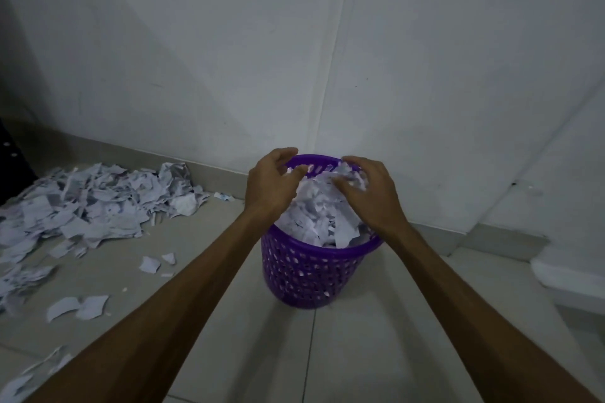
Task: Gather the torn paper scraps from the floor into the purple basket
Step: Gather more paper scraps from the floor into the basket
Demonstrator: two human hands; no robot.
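Note:
A purple perforated basket (304, 275) stands on the floor near the wall corner, heaped to the rim with white torn paper scraps (319, 219). Both my hands are over its top. My left hand (273, 181) hovers at the far left rim with its fingers loosely curved and its fingertips touching scraps. My right hand (370, 193) lies on the right side of the heap, its fingers and thumb curled round a clump of scraps. A large pile of scraps (88, 203) covers the floor to the left, with loose pieces (78, 306) nearer to me.
White walls meet in a corner just behind the basket. A low white step or ledge (569, 275) sits at the right. A dark object (13, 157) stands at the far left edge. Pale floor tiles (360, 353) lie bare in front of the basket.

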